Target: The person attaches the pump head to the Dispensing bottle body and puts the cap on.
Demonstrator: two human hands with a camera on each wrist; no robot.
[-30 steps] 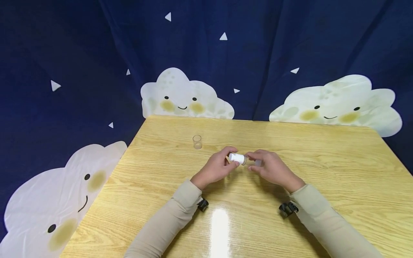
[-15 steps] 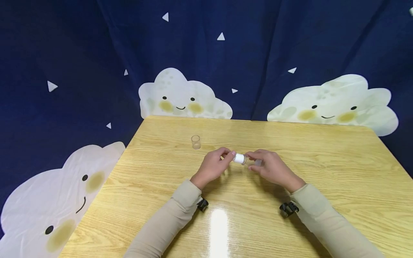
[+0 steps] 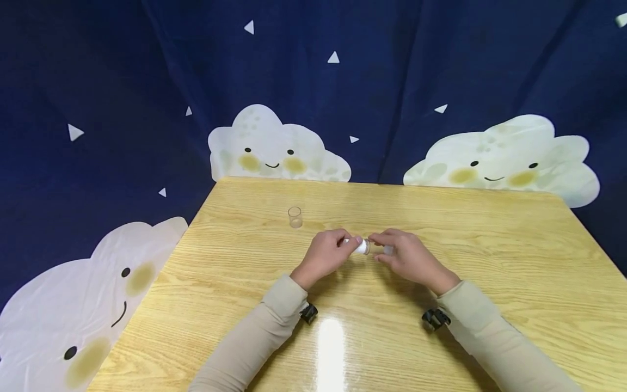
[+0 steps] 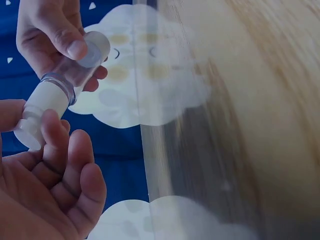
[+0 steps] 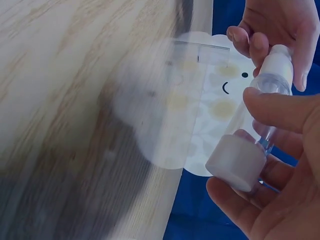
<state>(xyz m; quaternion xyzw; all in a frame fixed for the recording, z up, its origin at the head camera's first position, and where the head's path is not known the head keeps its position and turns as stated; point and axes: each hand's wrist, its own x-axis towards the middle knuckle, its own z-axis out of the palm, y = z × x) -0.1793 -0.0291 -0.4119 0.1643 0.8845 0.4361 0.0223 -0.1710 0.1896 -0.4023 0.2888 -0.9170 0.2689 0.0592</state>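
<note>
Between my hands lies a small clear pump bottle with a white base and a white pump top, held on its side above the table. My left hand pinches the white top between thumb and fingers, covering part of it in the head view. My right hand grips the clear body near the base, thumb on one side and fingers on the other. A clear open-looking cylinder, perhaps the bottle's cap, stands on the table beyond my left hand, touched by neither hand.
A light wood table spreads under both arms, with a bright light reflection near its front. Behind and to the left hangs a dark blue curtain printed with smiling clouds. Each wrist carries a small black camera mount.
My left thumb and fingers have shifted over the white top and now hide more of it. The right hand keeps its grip on the body. The clear cylinder stays put on the table.
</note>
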